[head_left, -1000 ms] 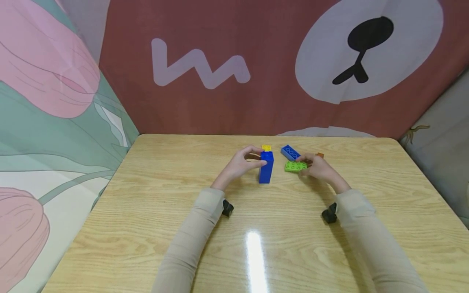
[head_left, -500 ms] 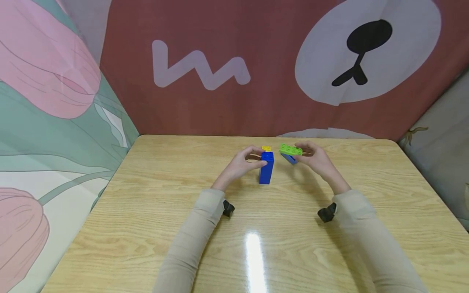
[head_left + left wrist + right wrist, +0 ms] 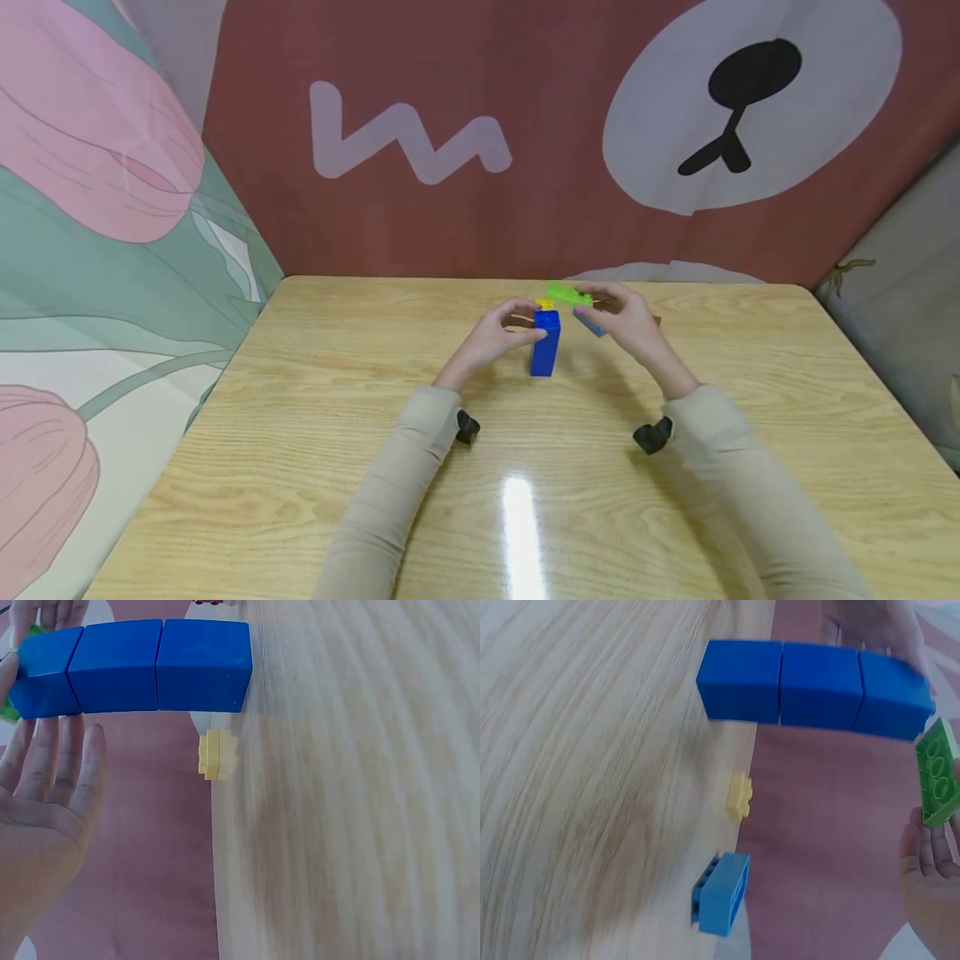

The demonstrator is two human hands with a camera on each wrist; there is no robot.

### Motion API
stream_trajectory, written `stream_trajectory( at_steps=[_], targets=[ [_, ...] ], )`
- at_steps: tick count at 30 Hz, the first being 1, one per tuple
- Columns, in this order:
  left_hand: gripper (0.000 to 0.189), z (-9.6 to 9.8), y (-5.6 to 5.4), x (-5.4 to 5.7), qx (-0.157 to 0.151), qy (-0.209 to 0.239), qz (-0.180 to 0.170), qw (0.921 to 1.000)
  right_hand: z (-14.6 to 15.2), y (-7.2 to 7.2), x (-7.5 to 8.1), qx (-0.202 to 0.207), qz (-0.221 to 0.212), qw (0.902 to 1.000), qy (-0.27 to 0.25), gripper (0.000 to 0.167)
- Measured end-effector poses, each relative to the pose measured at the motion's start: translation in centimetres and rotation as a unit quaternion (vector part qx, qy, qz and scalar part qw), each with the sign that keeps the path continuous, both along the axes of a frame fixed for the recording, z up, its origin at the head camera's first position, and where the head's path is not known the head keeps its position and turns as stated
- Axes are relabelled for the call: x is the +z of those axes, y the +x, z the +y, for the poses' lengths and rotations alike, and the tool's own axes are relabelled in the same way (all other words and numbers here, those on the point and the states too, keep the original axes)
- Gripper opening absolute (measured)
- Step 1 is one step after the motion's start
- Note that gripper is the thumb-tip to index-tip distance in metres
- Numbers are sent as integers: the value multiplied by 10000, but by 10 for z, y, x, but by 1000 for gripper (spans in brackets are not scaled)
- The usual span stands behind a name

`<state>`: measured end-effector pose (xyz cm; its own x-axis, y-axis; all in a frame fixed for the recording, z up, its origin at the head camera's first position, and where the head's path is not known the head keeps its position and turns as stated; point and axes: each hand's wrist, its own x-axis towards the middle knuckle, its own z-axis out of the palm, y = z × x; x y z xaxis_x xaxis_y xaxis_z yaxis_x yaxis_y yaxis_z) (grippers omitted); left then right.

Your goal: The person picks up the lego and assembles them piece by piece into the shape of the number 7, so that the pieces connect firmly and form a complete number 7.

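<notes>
A tower of three blue blocks (image 3: 544, 354) stands upright on the table. My left hand (image 3: 495, 333) holds its top block between thumb and fingers, as the left wrist view (image 3: 45, 817) also shows. Pinched at one end in my right hand (image 3: 628, 321) is a light green toy brick (image 3: 566, 293), raised clear of the table just behind and right of the tower's top. In the right wrist view the hollow underside of the green brick (image 3: 939, 772) faces the camera, and the fingers (image 3: 928, 851) lie under it.
A small yellow brick (image 3: 545, 305) lies behind the tower. The loose blue brick (image 3: 720, 892), tipped on its side, sits right of it, partly covered by my right hand in the head view. An orange brick (image 3: 657, 320) peeks out beyond that hand. Curtains hang behind the table's far edge.
My right hand has picked the green brick up off the table and carried it up and left, to near the tower's top. The left hand has stayed on the tower.
</notes>
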<state>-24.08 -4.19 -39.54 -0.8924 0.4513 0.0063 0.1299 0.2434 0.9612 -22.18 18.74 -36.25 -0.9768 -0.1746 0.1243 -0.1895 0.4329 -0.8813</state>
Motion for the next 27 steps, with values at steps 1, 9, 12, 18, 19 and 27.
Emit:
stream_trajectory(
  at_steps=[1,9,12,18,19,27],
  targets=[
    [45,0,0,0,2,4,-9,10000,-2,0,1,52,42,10000,1,45],
    [62,-5,-2,2,132,205,-79,9997,-17,2,0,319,280,9991,72,40],
    [62,-8,-1,6,197,351,-68,9992,-21,3,-1,488,340,9982,33,38],
    [57,-13,0,10,181,464,59,9987,-27,4,-2,696,259,9972,26,38],
    [55,-13,0,10,210,457,63,9987,-28,4,-2,714,237,9972,28,39],
    [44,-14,0,7,313,422,112,9986,-31,5,-1,762,52,9971,-7,39]
  ],
)
